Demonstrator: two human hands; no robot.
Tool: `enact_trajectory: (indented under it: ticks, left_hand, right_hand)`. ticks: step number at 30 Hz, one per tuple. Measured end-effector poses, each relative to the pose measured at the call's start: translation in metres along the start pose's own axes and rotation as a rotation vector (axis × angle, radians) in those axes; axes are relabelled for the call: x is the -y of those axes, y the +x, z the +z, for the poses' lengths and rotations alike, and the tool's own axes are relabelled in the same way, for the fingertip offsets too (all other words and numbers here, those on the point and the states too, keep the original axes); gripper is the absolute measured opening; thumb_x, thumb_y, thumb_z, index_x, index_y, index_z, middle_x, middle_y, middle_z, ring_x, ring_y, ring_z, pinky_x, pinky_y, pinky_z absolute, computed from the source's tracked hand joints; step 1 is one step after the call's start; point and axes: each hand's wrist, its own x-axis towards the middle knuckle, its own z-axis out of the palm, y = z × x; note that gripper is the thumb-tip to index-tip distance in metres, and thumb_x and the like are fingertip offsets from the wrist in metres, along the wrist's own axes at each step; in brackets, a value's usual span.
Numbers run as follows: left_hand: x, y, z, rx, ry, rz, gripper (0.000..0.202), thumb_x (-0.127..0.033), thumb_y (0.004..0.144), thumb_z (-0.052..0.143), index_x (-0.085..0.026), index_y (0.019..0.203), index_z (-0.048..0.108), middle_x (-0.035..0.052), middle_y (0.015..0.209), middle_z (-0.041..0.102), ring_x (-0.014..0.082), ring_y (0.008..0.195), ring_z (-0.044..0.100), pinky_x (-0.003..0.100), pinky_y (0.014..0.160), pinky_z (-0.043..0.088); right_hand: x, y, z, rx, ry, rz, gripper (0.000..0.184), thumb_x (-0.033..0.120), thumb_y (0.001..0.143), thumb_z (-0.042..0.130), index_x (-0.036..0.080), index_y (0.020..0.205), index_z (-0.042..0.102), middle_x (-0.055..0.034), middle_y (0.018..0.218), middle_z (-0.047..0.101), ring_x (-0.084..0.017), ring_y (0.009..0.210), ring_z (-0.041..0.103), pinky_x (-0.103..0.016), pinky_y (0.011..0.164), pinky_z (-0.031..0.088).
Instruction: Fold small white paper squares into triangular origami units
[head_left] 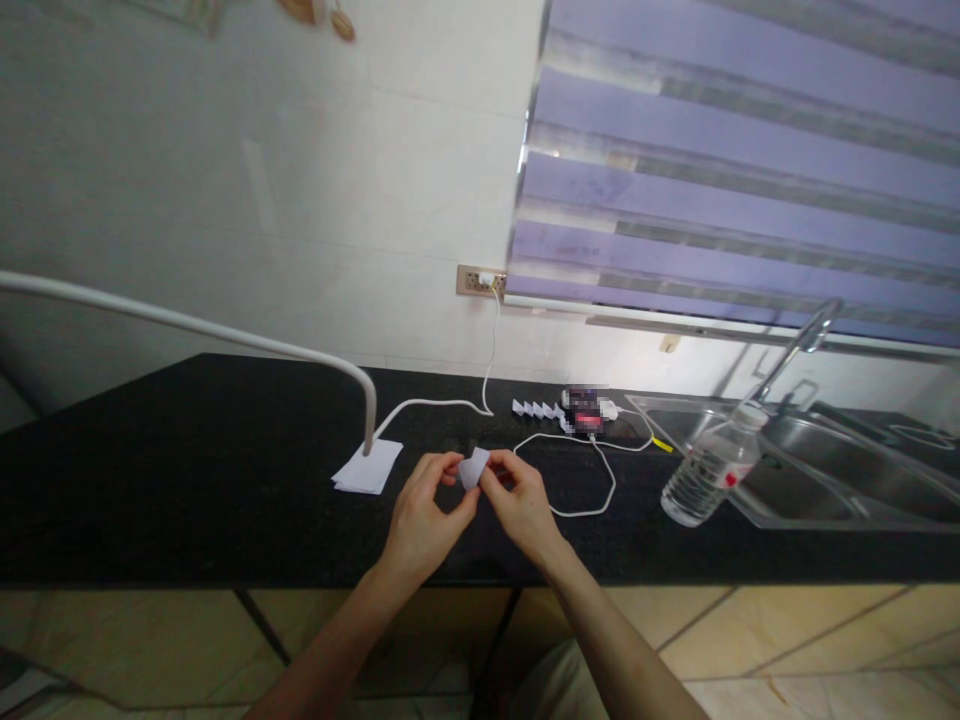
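Note:
Between my two hands, a small piece of folded white paper [473, 468] is held up above the black countertop. My left hand [427, 505] grips its left side with thumb and fingers. On the right side, my right hand [523, 497] pinches it. A stack of white paper sheets [371, 467] lies on the counter to the left of my left hand. Beyond my right hand, several small folded paper pieces [536, 410] stand in a row beside a phone-like device [589, 418], whose surface is blurred out.
A white cable [581, 513] loops over the black countertop [225, 480] toward a wall socket [480, 281]. A thick white curved arm [187, 322] crosses the left side. A clear water bottle [705, 475] stands by the steel sink [795, 490] and faucet [799, 345].

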Motion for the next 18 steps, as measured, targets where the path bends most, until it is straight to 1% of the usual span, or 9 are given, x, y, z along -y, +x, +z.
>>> enact_trajectory:
  ticks: [3,5,9,11,14,18]
  left_hand:
    - [-0.001,0.003,-0.003,0.008,-0.166,-0.141,0.023,-0.024,0.069,0.058,-0.019,0.091,0.058,0.0014,0.081,0.059,0.015,0.077,0.057,0.028,0.077,0.044]
    - [-0.001,0.008,-0.005,0.041,-0.284,-0.26,0.018,-0.026,0.069,0.058,-0.018,0.085,0.06,0.0012,0.078,0.062,0.0149,0.075,0.058,0.026,0.073,0.044]
    - [-0.002,0.018,-0.009,0.115,-0.441,-0.439,0.012,-0.026,0.068,0.057,-0.016,0.074,0.062,-0.0003,0.069,0.063,0.0131,0.068,0.058,0.023,0.067,0.044]
    - [-0.003,0.022,-0.009,0.15,-0.489,-0.495,0.012,-0.025,0.068,0.058,-0.015,0.073,0.062,-0.0009,0.065,0.062,0.0118,0.064,0.057,0.023,0.065,0.044]
    - [-0.003,0.023,-0.008,0.188,-0.55,-0.552,0.014,-0.025,0.067,0.059,-0.014,0.074,0.062,-0.0007,0.063,0.061,0.0101,0.058,0.054,0.022,0.06,0.043]
    - [-0.001,0.021,-0.007,0.208,-0.61,-0.582,0.016,-0.025,0.067,0.058,-0.012,0.077,0.062,0.0005,0.065,0.062,0.0094,0.056,0.054,0.022,0.059,0.043]
  right_hand:
    - [-0.001,0.001,-0.001,-0.003,0.052,0.034,0.014,0.024,0.078,0.049,0.017,0.08,0.062,-0.0014,0.074,0.061,-0.014,0.068,0.055,-0.024,0.063,0.043]
    - [-0.003,0.002,-0.002,-0.006,0.109,0.071,0.015,0.028,0.077,0.052,0.017,0.08,0.062,-0.0014,0.073,0.061,-0.014,0.067,0.054,-0.024,0.061,0.042]
    - [-0.008,0.004,-0.001,0.059,0.284,0.208,0.019,0.033,0.073,0.057,0.016,0.079,0.062,-0.0011,0.07,0.061,-0.012,0.061,0.054,-0.022,0.054,0.042]
    - [-0.01,0.005,-0.001,0.103,0.369,0.281,0.021,0.035,0.072,0.058,0.016,0.079,0.062,-0.0006,0.068,0.061,-0.011,0.059,0.054,-0.021,0.051,0.041]
    - [-0.01,0.005,-0.002,0.134,0.444,0.362,0.023,0.036,0.071,0.06,0.015,0.079,0.062,-0.0006,0.067,0.061,-0.011,0.059,0.055,-0.019,0.049,0.041]
    - [-0.009,0.004,-0.003,0.154,0.468,0.404,0.025,0.037,0.069,0.061,0.015,0.079,0.062,-0.0003,0.065,0.061,-0.01,0.058,0.055,-0.019,0.049,0.041]
